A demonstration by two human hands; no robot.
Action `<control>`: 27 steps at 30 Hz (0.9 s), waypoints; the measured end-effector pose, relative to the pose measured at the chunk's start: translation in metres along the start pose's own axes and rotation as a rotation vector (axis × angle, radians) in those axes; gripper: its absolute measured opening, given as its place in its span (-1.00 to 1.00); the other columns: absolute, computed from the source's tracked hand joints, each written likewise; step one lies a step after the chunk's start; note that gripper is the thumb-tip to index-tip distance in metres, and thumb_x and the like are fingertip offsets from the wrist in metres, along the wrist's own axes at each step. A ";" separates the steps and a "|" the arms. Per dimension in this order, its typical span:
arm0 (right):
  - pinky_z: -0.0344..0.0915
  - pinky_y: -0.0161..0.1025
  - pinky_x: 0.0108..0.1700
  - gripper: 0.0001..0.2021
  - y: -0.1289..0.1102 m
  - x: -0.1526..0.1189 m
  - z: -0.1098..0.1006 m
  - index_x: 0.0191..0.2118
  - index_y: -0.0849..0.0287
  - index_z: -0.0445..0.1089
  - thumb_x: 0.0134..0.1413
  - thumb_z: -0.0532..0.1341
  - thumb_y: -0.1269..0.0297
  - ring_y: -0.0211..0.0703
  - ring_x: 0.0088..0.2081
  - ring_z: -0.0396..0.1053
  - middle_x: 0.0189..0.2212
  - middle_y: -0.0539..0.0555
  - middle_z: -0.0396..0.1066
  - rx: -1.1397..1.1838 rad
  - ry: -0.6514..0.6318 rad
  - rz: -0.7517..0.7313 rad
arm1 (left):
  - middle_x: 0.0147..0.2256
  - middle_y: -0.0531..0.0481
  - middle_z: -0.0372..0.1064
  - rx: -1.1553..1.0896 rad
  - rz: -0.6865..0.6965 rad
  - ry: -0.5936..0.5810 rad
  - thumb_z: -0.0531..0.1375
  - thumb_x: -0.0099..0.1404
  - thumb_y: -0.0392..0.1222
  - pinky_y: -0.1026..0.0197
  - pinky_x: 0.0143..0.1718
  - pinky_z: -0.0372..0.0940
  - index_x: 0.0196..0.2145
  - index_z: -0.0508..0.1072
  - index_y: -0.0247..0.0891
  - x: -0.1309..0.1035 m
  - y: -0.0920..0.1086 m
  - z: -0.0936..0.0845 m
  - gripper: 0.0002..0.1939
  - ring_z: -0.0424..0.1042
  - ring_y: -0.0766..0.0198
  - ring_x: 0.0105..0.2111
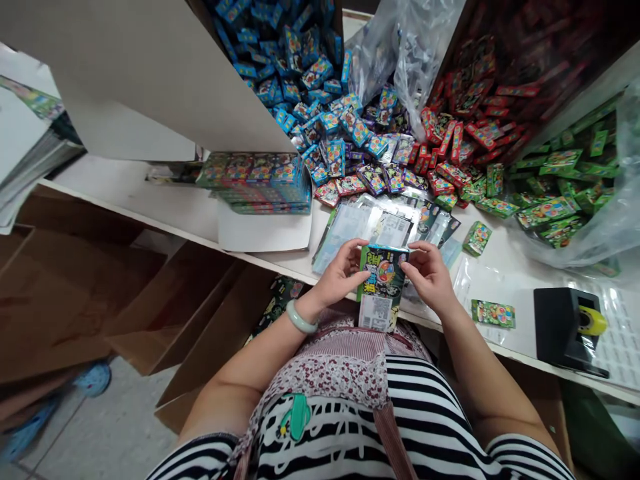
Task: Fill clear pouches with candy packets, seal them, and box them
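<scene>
Two hands holding a printed packet at the near edge of a table

The left hand (343, 277) pinches the left side of the dark, colorful packet (385, 280) between thumb and fingers, and the right hand (427, 277) grips its upper right corner; the packet is upright, in front of the apron (345, 360). Just beyond it, flat printed sleeves (350, 230) lie overlapping on the white table (505, 267). Farther off spread small blue boxes (320, 73), purple boxes (373, 179) and red boxes (465, 140), with green boxes (555, 207) in clear plastic at the far right. A neat stack of packs (260, 183) sits to the left, a black tape dispenser (560, 327) to the right.
</scene>
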State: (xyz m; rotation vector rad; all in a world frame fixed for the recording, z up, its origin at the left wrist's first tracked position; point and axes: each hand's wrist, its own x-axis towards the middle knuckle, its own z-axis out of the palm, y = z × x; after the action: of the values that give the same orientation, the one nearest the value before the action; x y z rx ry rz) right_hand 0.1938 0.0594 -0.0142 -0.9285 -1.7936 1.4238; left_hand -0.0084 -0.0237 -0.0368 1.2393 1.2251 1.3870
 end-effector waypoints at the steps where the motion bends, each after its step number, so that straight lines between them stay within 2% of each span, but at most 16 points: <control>1: 0.25 -0.27 -0.40 -0.70 0.000 0.001 -0.003 -0.04 0.00 0.24 0.16 0.23 0.09 -0.25 -0.47 0.27 -0.49 -0.12 0.26 -0.023 -0.031 0.000 | -0.16 -0.04 0.42 0.006 0.000 0.034 0.29 0.26 0.00 0.17 -0.16 0.43 0.06 0.28 -0.13 0.002 0.002 0.000 -0.53 0.48 0.23 -0.16; 4: 0.28 -0.26 -0.38 -0.78 -0.004 0.006 -0.011 -0.13 0.04 0.33 0.20 0.21 0.07 -0.26 -0.44 0.27 -0.45 -0.08 0.31 -0.075 -0.091 0.006 | -0.20 -0.03 0.44 0.052 0.019 0.149 0.23 0.33 -0.01 0.16 -0.13 0.41 -0.19 0.37 -0.20 0.010 0.011 0.003 -0.77 0.47 0.26 -0.19; 6: 0.32 -0.24 -0.32 -0.78 -0.008 0.012 -0.015 -0.25 0.08 0.36 0.20 0.21 0.04 -0.23 -0.35 0.33 -0.34 0.01 0.38 -0.094 -0.065 -0.009 | -0.20 -0.05 0.47 0.051 0.034 0.178 0.21 0.35 -0.04 0.13 -0.07 0.40 -0.31 0.37 -0.23 0.017 0.018 0.006 -0.80 0.48 0.26 -0.16; 8: 0.34 -0.25 -0.33 -0.75 -0.012 0.018 -0.017 -0.31 0.09 0.33 0.14 0.25 0.01 -0.21 -0.29 0.36 -0.28 0.04 0.39 -0.048 -0.025 0.001 | -0.21 -0.04 0.49 0.022 0.031 0.182 0.22 0.34 -0.07 0.12 -0.07 0.40 -0.29 0.38 -0.22 0.023 0.021 0.009 -0.83 0.50 0.27 -0.17; 12: 0.32 -0.31 -0.45 -0.66 -0.016 0.025 -0.020 -0.17 0.04 0.29 0.03 0.33 0.01 -0.24 -0.37 0.34 -0.34 -0.03 0.35 0.136 -0.071 0.111 | -0.24 -0.02 0.52 0.021 0.011 0.160 0.25 0.31 -0.05 0.13 -0.13 0.44 -0.08 0.42 -0.19 0.027 0.023 0.009 -0.73 0.52 0.26 -0.22; 14: 0.35 -0.30 -0.41 -0.70 -0.018 0.024 -0.021 -0.19 0.07 0.33 0.04 0.32 0.03 -0.22 -0.30 0.35 -0.30 0.01 0.35 0.075 -0.099 0.081 | -0.26 -0.03 0.52 0.044 0.022 0.136 0.28 0.28 -0.02 0.14 -0.15 0.44 -0.16 0.48 -0.21 0.027 0.025 0.009 -0.74 0.52 0.25 -0.23; 17: 0.34 -0.29 -0.36 -0.77 -0.025 0.023 -0.020 -0.34 0.11 0.35 0.03 0.33 0.09 -0.19 -0.23 0.36 -0.26 0.05 0.37 -0.043 -0.119 0.015 | -0.32 -0.02 0.50 0.053 0.042 0.132 0.33 0.22 -0.03 0.18 -0.21 0.42 -0.35 0.49 -0.24 0.028 0.033 0.010 -0.78 0.49 0.28 -0.28; 22: 0.23 -0.32 -0.48 -0.74 -0.040 0.037 -0.016 -0.38 0.12 0.33 -0.12 0.36 0.12 -0.28 -0.45 0.28 -0.45 -0.04 0.35 0.045 -0.128 0.154 | -0.44 0.05 0.44 0.067 -0.061 0.159 0.36 0.14 -0.09 0.28 -0.43 0.32 -0.40 0.45 -0.26 0.037 0.048 0.014 -0.78 0.39 0.37 -0.45; 25: 0.20 -0.32 -0.53 -0.75 -0.043 0.046 -0.015 -0.43 0.12 0.32 -0.15 0.34 0.12 -0.31 -0.54 0.23 -0.54 -0.08 0.32 0.107 -0.188 0.256 | -0.47 0.07 0.41 0.082 -0.086 0.152 0.35 0.14 -0.08 0.29 -0.47 0.27 -0.43 0.44 -0.26 0.041 0.051 0.015 -0.78 0.35 0.37 -0.49; 27: 0.20 -0.31 -0.53 -0.76 -0.044 0.047 -0.016 -0.45 0.13 0.31 -0.15 0.34 0.12 -0.32 -0.56 0.22 -0.55 -0.08 0.32 0.100 -0.203 0.265 | -0.47 0.06 0.40 0.097 -0.074 0.125 0.34 0.16 -0.08 0.27 -0.46 0.26 -0.44 0.43 -0.26 0.041 0.052 0.014 -0.77 0.34 0.37 -0.49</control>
State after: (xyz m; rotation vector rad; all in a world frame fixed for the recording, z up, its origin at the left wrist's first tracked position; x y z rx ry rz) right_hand 0.1765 0.1009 0.0350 -1.0293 -1.7727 1.8135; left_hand 0.0006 0.0118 0.0195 1.1746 1.4253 1.3818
